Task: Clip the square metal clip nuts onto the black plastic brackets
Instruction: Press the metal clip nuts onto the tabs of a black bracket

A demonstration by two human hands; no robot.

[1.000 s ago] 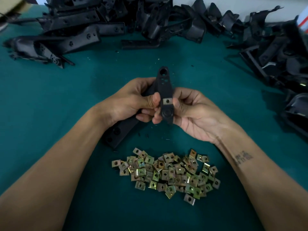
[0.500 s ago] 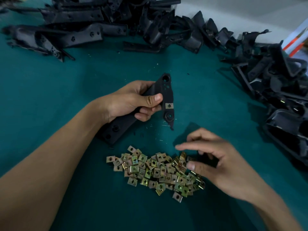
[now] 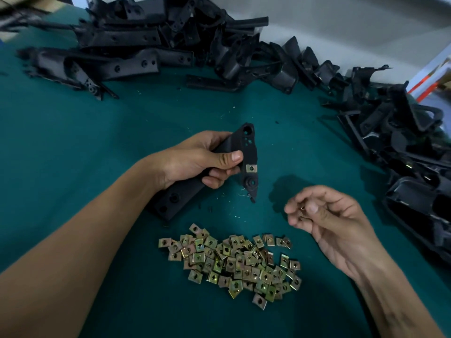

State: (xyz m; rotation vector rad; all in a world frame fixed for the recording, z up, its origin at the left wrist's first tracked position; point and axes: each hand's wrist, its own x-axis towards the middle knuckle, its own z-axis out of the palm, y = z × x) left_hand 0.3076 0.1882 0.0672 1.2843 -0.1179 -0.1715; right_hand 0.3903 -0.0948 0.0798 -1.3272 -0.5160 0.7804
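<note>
A black bracket [image 3: 245, 152] is gripped by the left hand [image 3: 195, 161], with the thumb laid across its face and the fingers curled round from behind; the middle of the bracket is hidden by this hand, and its lower end rests on the green worktop [image 3: 73, 147] beneath the forearm. One metal clip [image 3: 251, 168] is already seated on the edge of the bracket, just beside the thumb tip. The right hand [image 3: 327, 215] is held above the worktop, apart from the bracket, with its fingers curled and its thumb pressed towards the fingertips. A small brass-coloured clip [image 3: 302, 208] is pinched there; most of it is covered by the fingers, so its orientation cannot be made out. A loose pile of clips [image 3: 231, 262] lies on the worktop near the lower centre, between the two forearms. A heap of brackets [image 3: 136, 45] is spread along the far side of the worktop, and a second heap [image 3: 415, 152] lies along the right side, cut off by the frame edge. Individual parts within both heaps are hard to separate because they overlap and are dark. Fine debris is scattered on the worktop around the held bracket.
</note>
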